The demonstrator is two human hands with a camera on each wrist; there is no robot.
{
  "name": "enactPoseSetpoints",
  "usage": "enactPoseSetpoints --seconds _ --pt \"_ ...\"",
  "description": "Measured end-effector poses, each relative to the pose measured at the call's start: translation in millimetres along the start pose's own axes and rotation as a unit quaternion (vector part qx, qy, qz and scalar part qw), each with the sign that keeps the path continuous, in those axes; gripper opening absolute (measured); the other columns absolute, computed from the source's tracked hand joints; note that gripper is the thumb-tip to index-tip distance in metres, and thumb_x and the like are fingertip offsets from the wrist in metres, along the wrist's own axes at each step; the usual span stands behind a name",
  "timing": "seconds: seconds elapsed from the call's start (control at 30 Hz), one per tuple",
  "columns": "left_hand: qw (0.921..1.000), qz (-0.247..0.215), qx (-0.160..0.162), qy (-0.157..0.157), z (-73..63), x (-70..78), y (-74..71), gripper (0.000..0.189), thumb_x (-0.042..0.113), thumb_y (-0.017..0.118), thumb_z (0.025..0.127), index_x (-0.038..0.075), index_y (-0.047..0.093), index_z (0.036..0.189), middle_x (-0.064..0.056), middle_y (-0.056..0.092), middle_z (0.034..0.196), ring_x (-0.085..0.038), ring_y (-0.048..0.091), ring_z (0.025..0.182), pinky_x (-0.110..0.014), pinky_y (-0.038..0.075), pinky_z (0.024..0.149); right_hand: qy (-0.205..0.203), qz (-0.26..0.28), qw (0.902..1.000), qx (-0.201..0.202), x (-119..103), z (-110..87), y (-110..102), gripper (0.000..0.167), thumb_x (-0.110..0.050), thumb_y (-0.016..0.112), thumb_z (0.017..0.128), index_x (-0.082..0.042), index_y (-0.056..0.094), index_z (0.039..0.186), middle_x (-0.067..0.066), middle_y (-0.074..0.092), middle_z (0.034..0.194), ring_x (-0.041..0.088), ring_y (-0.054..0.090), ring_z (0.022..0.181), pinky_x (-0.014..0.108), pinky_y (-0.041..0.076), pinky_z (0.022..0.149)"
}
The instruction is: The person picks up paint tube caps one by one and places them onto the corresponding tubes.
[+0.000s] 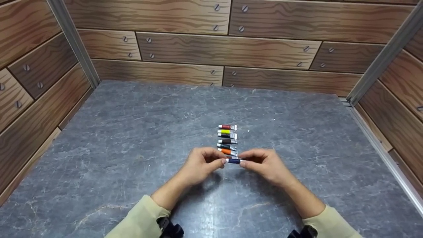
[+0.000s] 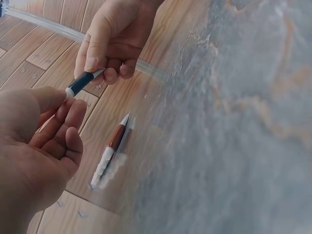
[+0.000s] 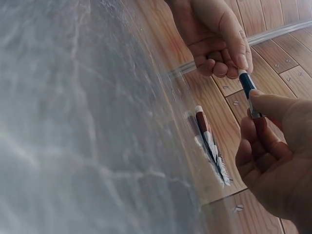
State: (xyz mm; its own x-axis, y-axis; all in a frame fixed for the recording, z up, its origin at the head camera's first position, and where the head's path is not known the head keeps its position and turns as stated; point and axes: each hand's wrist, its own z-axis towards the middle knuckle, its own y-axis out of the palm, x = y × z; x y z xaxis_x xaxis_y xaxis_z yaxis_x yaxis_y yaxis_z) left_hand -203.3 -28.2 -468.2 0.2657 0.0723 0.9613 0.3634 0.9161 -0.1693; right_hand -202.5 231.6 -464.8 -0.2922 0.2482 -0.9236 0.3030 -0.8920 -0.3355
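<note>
A small dark blue paint tube is held level between both hands, above the table. My left hand pinches its white cap end between thumb and forefinger. At the flat tail end, my right hand grips the tube the same way. Just beyond the hands lies a column of paint tubes, caps to the left: an orange tube nearest, dark ones behind it, then a yellow tube and a red tube farthest. A reddish-brown tube lies at the near end, mostly hidden by the hands in the head view.
The grey marbled table spreads around the tubes. Wood-plank-patterned walls enclose its back and sides, with metal posts at the back corners. A metal rail runs along the right edge. Dark wrist cameras sit on both sleeves.
</note>
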Motion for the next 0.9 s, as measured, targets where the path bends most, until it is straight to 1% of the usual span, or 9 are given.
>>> enactPoseSetpoints --seconds 0.1,0.2,0.27,0.4,0.47,0.53,0.67,0.77,0.9 --pt "1.0 0.006 0.005 -0.003 0.4 -3.0 -1.2 0.008 0.005 0.076 0.096 -0.002 0.079 0.101 -0.012 0.076 0.088 -0.045 0.07 0.085 -0.022 0.055 0.067 0.013 -0.004 0.9999 0.008 0.8 -0.5 -0.9 0.02 -0.003 0.079 0.093 0.006 0.076 0.111 0.017 0.076 0.101 0.011 0.066 0.081 0.022 0.055 0.069" --pt "0.9998 0.013 0.007 -0.013 0.8 -5.3 -2.5 0.008 0.004 0.076 0.096 -0.001 0.078 0.1 -0.011 0.076 0.087 -0.042 0.071 0.084 -0.022 0.055 0.066 0.023 -0.011 0.9995 0.016 1.7 -0.3 0.1 0.017 -0.004 0.081 0.092 0.005 0.077 0.106 0.016 0.075 0.097 0.011 0.064 0.078 0.021 0.052 0.067" --pt "0.9995 0.022 0.008 -0.02 1.3 -7.2 -3.0 0.007 0.004 0.075 0.096 0.0 0.079 0.1 -0.01 0.076 0.086 -0.036 0.071 0.081 -0.023 0.055 0.066 0.03 -0.019 0.9992 0.02 2.9 0.4 1.7 0.016 -0.004 0.082 0.091 0.004 0.078 0.104 0.015 0.075 0.096 0.011 0.063 0.077 0.02 0.051 0.066" --pt "0.9983 0.045 0.006 -0.036 2.0 -11.4 -4.2 0.007 0.003 0.076 0.095 0.0 0.08 0.1 -0.006 0.076 0.087 -0.018 0.069 0.076 -0.024 0.056 0.067 0.045 -0.048 0.9976 0.024 5.9 2.6 5.8 0.014 -0.006 0.083 0.09 0.001 0.08 0.102 0.011 0.076 0.094 0.01 0.063 0.077 0.02 0.051 0.067" --pt "0.9968 0.068 0.008 -0.042 2.5 -13.7 -5.1 0.007 0.002 0.076 0.094 0.0 0.08 0.099 -0.003 0.076 0.086 -0.011 0.065 0.074 -0.024 0.055 0.068 0.054 -0.067 0.9961 0.021 7.3 4.5 8.3 0.013 -0.007 0.084 0.09 -0.001 0.081 0.1 0.009 0.077 0.093 0.011 0.064 0.078 0.021 0.052 0.068" --pt "0.9943 0.095 0.011 -0.046 3.2 -15.9 -6.2 0.005 0.001 0.077 0.092 0.001 0.08 0.097 0.0 0.075 0.084 -0.007 0.063 0.073 -0.024 0.054 0.069 0.063 -0.083 0.9945 0.017 8.0 6.7 11.1 0.011 -0.008 0.084 0.089 -0.003 0.082 0.099 0.007 0.077 0.093 0.013 0.065 0.08 0.021 0.053 0.069" --pt "0.9883 0.143 0.014 -0.05 4.5 -18.5 -7.4 0.003 0.002 0.078 0.091 0.002 0.08 0.092 0.003 0.073 0.081 -0.007 0.06 0.074 -0.027 0.053 0.071 0.065 -0.104 0.9923 0.014 9.1 10.2 16.5 0.009 -0.008 0.086 0.087 -0.005 0.082 0.095 0.007 0.078 0.093 0.016 0.068 0.083 0.021 0.054 0.071" --pt "0.9849 0.164 0.013 -0.056 5.3 -17.9 -7.0 0.002 0.003 0.078 0.09 0.004 0.081 0.09 0.004 0.073 0.08 -0.008 0.061 0.076 -0.031 0.054 0.075 0.061 -0.124 0.9903 0.017 10.5 11.9 18.6 0.008 -0.008 0.087 0.086 -0.006 0.082 0.092 0.006 0.079 0.091 0.016 0.069 0.083 0.022 0.055 0.073" --pt "0.9813 0.182 0.011 -0.062 6.5 -17.2 -6.6 0.004 0.003 0.079 0.09 0.005 0.081 0.088 0.003 0.074 0.081 -0.009 0.063 0.078 -0.033 0.055 0.078 0.068 -0.157 0.985 0.024 11.4 13.6 20.2 0.007 -0.01 0.088 0.086 -0.01 0.083 0.09 0.002 0.079 0.09 0.015 0.069 0.084 0.025 0.055 0.076"
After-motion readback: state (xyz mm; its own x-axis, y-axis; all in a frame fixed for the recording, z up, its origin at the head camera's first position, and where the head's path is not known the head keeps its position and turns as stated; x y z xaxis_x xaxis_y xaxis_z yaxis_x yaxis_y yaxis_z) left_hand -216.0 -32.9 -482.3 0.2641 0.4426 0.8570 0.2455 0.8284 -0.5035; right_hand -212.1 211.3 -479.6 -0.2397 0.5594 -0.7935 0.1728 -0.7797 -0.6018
